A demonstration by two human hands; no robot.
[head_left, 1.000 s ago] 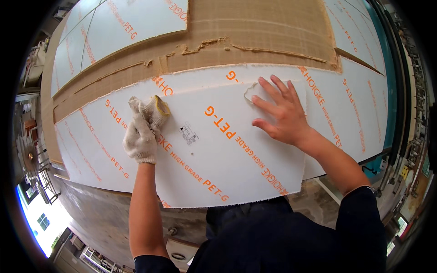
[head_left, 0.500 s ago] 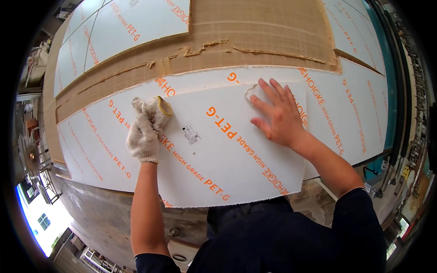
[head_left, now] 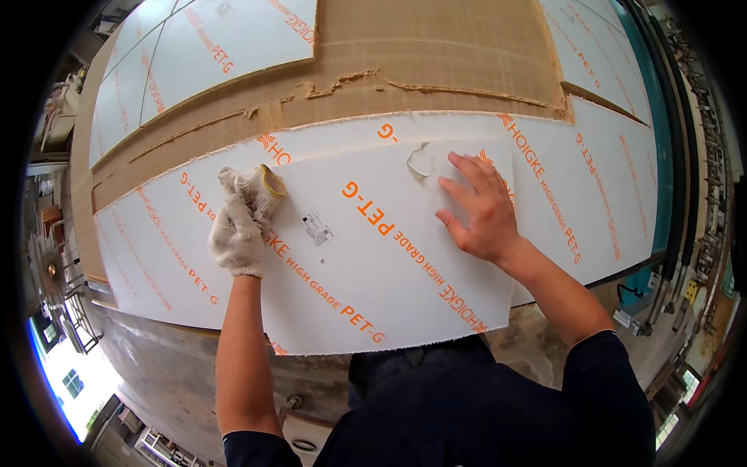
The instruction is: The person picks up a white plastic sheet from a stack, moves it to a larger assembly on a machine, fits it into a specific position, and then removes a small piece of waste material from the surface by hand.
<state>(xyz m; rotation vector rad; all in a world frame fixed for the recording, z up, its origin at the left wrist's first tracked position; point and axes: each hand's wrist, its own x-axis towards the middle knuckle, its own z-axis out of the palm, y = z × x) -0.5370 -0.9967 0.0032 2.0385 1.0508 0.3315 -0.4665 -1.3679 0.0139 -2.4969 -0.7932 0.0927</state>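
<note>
My left hand (head_left: 236,240), in a white knit work glove, is closed around a second, crumpled work glove (head_left: 263,192) with a yellow-edged cuff. It rests by the left edge of a loose white panel (head_left: 420,311) with orange print. That panel lies on top of a larger white printed panel (head_left: 615,194). My right hand (head_left: 489,214) is bare, its fingers spread over the loose panel's far right part. Just left of its fingertips lies a small curled white scrap (head_left: 421,160), perhaps torn film or paper. A small printed sticker (head_left: 317,228) sits on the loose panel.
Beyond the panels is a brown board (head_left: 436,54) with sawdust ridges (head_left: 342,81) along its cut lines. More white panels (head_left: 226,39) lie at the far left and far right. Black rails (head_left: 689,156) run down the right side. Concrete floor (head_left: 156,350) shows below the near edge.
My right hand has come off the white scrap and shifted slightly nearer, leaving the scrap uncovered. My left hand keeps its hold on the crumpled glove. The view has shifted slightly.
</note>
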